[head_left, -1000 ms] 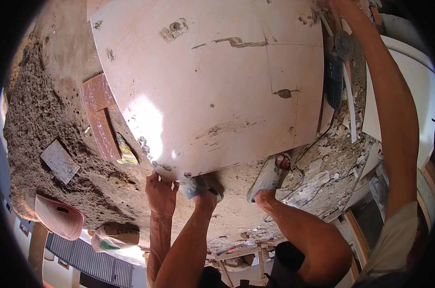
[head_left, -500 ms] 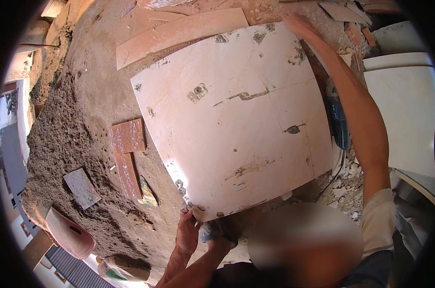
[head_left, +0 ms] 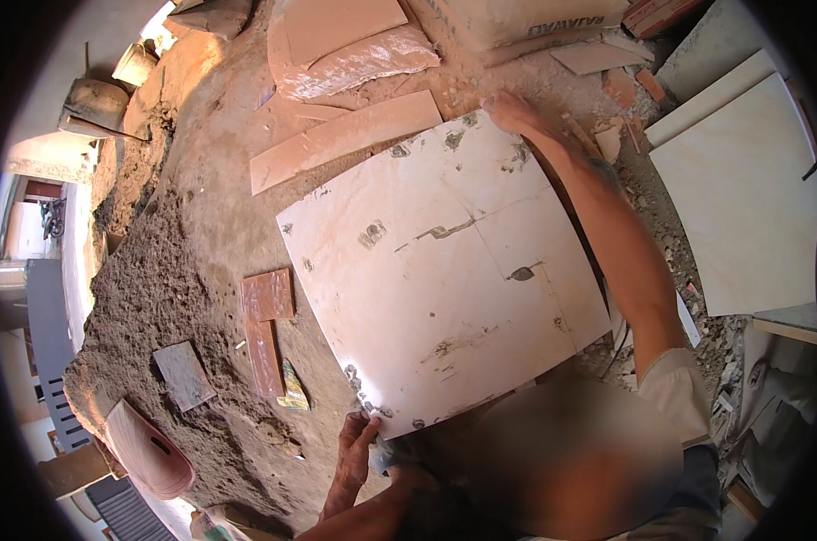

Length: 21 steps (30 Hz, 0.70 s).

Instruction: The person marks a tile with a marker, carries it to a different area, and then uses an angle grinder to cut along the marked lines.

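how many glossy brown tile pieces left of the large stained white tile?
2: a squarish glossy brown tile piece and, below it in the picture, a narrow brown strip. More could hide under the large stained white tile.

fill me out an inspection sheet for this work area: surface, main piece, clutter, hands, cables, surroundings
surface: uneven brown ground, rough and lumpy at left
main piece: large pale panel with grey patches and thin lines
clutter: reddish-brown pieces, grey slab and pink slotted object at left; rubble at right
hands: left hand at the panel's near corner, thumb on top; right hand at its far corner, exact grip unclear
cables: possible dark cord by the panel's right edge, too hidden to confirm
surroundings: pale sheet at right; motorbike at far left
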Available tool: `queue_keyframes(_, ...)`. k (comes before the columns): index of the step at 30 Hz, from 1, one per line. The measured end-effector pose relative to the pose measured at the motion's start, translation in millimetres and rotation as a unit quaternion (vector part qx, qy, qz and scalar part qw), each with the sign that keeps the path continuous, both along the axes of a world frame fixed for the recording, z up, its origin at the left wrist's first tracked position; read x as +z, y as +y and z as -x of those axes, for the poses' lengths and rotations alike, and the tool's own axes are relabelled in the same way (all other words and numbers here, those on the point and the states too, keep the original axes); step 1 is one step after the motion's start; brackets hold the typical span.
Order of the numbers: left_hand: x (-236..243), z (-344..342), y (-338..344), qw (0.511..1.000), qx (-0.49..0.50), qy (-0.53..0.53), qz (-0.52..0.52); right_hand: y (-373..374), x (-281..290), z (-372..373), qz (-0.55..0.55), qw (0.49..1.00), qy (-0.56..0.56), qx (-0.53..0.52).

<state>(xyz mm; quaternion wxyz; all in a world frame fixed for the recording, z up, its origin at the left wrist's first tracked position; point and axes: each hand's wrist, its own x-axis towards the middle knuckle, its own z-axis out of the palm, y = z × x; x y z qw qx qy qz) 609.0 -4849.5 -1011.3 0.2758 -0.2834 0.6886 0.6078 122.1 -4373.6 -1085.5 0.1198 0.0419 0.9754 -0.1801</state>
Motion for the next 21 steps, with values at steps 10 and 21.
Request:
queue_keyframes(10, 15, -19, -1, 0.996, 0.023, 0.052, 0.064, 18, 122, -434, 0.409, 0.881, 0.028, -0.235)
queue_keyframes(21, -4, -38, -2, 0.986, -0.014, 0.075, 0.146, -38, 292, -598, 0.243, 0.958, -0.147, 0.042)
